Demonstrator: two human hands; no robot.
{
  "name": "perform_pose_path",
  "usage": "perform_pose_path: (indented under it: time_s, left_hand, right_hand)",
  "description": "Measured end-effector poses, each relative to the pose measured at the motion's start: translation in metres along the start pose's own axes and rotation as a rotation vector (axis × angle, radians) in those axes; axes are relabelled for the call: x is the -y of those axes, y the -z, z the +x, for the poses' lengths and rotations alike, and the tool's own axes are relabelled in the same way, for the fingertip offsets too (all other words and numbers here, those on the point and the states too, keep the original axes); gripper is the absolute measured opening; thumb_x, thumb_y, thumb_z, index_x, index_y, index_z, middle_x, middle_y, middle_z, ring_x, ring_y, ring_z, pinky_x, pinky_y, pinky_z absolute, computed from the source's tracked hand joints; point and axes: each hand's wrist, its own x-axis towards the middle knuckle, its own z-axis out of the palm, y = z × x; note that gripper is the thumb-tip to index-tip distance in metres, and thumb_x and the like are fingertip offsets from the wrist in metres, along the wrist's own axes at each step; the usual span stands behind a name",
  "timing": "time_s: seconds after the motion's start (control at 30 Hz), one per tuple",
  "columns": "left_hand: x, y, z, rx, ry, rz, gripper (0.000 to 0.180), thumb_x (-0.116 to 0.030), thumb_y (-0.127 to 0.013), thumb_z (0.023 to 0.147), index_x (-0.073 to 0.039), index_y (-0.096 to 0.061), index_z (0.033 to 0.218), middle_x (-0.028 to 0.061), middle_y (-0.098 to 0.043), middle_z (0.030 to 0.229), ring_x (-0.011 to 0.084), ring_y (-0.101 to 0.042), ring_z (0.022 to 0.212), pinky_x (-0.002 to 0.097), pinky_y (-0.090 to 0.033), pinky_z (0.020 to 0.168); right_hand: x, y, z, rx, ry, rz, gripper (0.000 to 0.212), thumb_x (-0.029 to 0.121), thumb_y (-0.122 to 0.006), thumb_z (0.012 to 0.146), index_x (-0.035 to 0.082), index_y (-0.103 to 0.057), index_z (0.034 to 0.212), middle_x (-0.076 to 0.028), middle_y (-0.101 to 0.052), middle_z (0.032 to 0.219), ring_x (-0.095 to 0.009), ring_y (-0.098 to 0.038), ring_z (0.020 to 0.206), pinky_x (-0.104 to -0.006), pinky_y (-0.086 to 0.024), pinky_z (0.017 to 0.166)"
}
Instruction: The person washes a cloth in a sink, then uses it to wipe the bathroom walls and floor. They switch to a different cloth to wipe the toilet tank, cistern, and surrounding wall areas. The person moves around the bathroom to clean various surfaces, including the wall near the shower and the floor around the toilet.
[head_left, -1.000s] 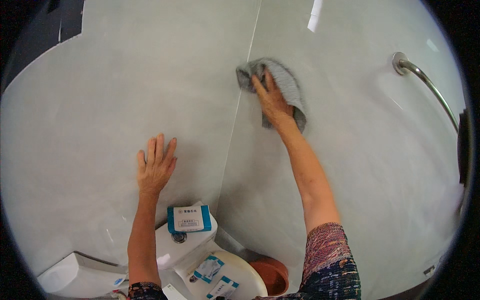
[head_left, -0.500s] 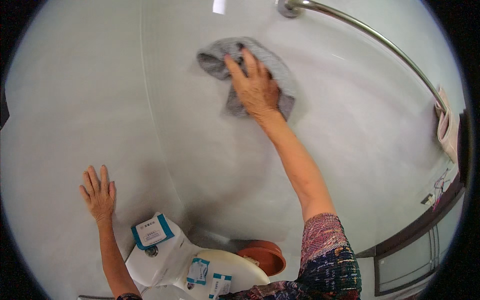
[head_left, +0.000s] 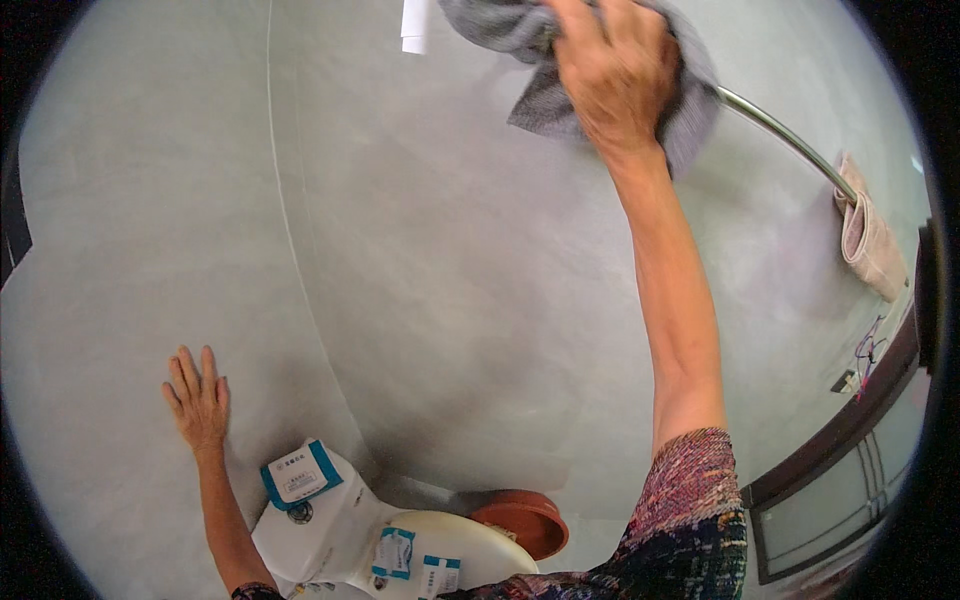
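Note:
My right hand (head_left: 620,90) is raised high at the upper edge, pressing a grey cloth (head_left: 550,108) against the pale grey wall (head_left: 450,270). The cloth is bunched under the palm and fingers, and its top runs out of view. It covers part of a metal grab rail (head_left: 790,137). Lower on the left, my left hand (head_left: 203,410) lies flat on the adjoining wall (head_left: 130,250), fingers spread and holding nothing.
Below stands a white toilet (head_left: 325,530) with a blue-and-white packet (head_left: 300,474) on its tank and two smaller packets (head_left: 394,553) on the lid. A reddish-brown basin (head_left: 545,528) sits behind. A beige towel (head_left: 872,245) hangs on the rail, with loose wires (head_left: 868,350) below.
My right hand has moved the grey cloth up and to the right along the wall, over the rail. The view has shifted a little. My left hand stays on the wall.

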Motion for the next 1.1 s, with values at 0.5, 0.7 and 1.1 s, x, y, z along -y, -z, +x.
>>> perform_pose_path:
  time_s: [0.5,0.7,1.1]
  left_hand:
    - [-0.008,-0.029,-0.022,0.0,0.023,-0.09,0.066,-0.039,-0.05,0.088,-0.023,-0.019,0.144,0.0068,-0.017,0.149,0.0221,-0.017,0.137,0.0399,-0.005,0.111]
    - [-0.006,-0.042,-0.029,0.004,0.015,-0.064,0.067,-0.039,-0.051,0.087,-0.022,-0.02,0.143,0.0075,-0.017,0.149,0.0225,-0.016,0.137,0.0407,-0.01,0.11]
    - [-0.006,-0.048,-0.038,0.007,0.008,-0.049,0.068,-0.041,-0.052,0.085,-0.022,-0.021,0.143,0.0084,-0.019,0.149,0.0243,-0.017,0.137,0.0419,-0.008,0.11]
  right_hand:
    - [-0.088,0.034,-0.049,0.24,0.221,-0.186,0.041,0.01,-0.062,0.069,0.024,-0.056,0.107,0.004,-0.051,0.096,-0.016,-0.049,0.09,-0.032,-0.042,0.071]
    - [-0.132,0.065,-0.083,0.189,0.057,-0.435,0.039,0.007,-0.054,0.08,0.02,-0.052,0.117,-0.006,-0.047,0.109,-0.025,-0.047,0.096,-0.0369,-0.044,0.081]
    - [-0.155,0.111,-0.159,0.481,-0.427,-0.435,0.042,0.027,-0.051,0.085,0.001,-0.05,0.118,-0.025,-0.036,0.131,-0.041,-0.033,0.121,-0.0567,-0.027,0.09]
